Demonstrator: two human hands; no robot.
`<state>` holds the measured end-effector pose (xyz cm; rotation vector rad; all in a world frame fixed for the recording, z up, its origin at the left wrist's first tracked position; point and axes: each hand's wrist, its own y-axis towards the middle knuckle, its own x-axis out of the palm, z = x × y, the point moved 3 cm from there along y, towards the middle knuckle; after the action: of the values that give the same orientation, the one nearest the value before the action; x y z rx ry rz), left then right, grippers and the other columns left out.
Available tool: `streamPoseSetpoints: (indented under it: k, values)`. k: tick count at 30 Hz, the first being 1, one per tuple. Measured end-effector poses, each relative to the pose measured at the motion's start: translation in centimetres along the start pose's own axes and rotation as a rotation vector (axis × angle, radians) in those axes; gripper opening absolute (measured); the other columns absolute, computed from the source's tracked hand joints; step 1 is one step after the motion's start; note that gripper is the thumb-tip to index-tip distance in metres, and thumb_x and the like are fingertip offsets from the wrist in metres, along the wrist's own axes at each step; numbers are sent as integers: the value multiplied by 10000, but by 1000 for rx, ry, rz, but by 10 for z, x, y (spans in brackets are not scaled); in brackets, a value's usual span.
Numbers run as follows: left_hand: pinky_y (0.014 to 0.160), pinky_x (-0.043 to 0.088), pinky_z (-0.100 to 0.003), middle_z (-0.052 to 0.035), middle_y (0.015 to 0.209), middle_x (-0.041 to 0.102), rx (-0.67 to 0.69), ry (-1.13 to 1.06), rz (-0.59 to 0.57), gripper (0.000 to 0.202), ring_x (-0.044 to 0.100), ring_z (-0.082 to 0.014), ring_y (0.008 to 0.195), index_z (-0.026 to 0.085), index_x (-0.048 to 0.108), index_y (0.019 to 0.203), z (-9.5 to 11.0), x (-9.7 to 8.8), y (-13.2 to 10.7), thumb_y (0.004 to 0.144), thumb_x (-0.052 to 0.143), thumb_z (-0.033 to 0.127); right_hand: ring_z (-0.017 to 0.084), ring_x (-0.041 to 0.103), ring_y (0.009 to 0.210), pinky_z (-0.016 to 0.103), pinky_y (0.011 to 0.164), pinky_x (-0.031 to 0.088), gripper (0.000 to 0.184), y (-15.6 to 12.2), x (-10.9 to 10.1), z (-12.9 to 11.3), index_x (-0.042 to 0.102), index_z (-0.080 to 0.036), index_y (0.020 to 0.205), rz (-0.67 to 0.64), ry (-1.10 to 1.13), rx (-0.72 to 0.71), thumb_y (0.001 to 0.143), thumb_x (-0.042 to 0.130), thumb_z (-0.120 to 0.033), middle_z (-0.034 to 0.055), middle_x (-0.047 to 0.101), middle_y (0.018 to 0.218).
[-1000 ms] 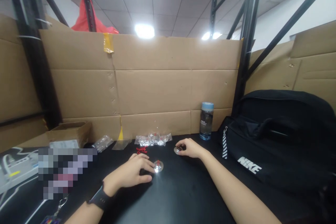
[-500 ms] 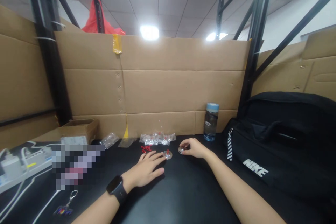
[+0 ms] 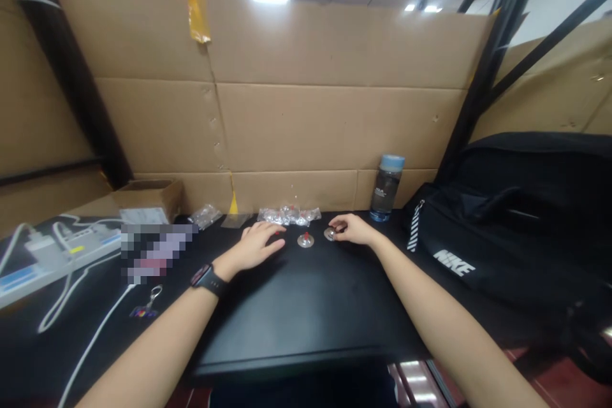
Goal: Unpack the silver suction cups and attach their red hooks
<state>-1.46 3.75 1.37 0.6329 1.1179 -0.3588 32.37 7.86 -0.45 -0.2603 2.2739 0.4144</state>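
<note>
My right hand has its fingers closed on a clear suction cup resting on the black table. To the left of it stands a second clear suction cup with a red piece on top, touched by neither hand. My left hand, a dark watch on its wrist, is open with thumb and fingers apart. It hovers over or touches some small red pieces, mostly hidden beneath its fingers. Just behind lie several clear plastic packets with bits of red inside.
A water bottle with a blue cap and a black bag stand on the right. On the left are a power strip with white cables, a small carton and a keyring. Cardboard walls the back.
My view has tilted down, showing the table's front edge. My left hand has drawn left, away from the middle suction cup, over the red pieces. My right hand keeps its suction cup in place.
</note>
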Motion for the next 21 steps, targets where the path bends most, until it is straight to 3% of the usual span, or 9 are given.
streamPoseSetpoints:
  k: [6, 11, 16, 21]
  values:
    - [1076, 380, -473, -84, 1375, 603, -117, 82, 46, 414, 504, -295, 1276, 252, 564, 1350, -25, -8, 2, 971, 477, 395, 203, 694, 879, 303, 847, 541, 456, -1, -3, -2, 741, -144, 1062, -44, 34, -27, 625, 827, -244, 77, 761, 971]
    - [1066, 374, -447, -78, 1318, 629, -163, 152, 20, 385, 514, -291, 1238, 251, 611, 1296, -40, -10, 0, 924, 558, 331, 174, 643, 795, 291, 767, 525, 506, -1, -6, -5, 745, -150, 1068, -20, 16, -19, 591, 863, -272, 63, 724, 945]
    - [1048, 368, -478, -75, 1309, 614, -197, 208, 25, 384, 496, -319, 1231, 280, 637, 1280, -43, -9, -3, 901, 579, 296, 97, 528, 639, 240, 644, 460, 488, -2, -10, -10, 754, -162, 1026, 17, -65, -33, 569, 869, -288, 17, 650, 894]
    - [1007, 390, -484, -81, 1252, 618, -201, 237, -10, 379, 496, -329, 1196, 321, 671, 1277, -38, -2, -1, 924, 534, 314, 91, 566, 624, 225, 620, 468, 463, -4, -13, -15, 725, -133, 1056, -7, 78, -25, 643, 824, -317, 22, 654, 893]
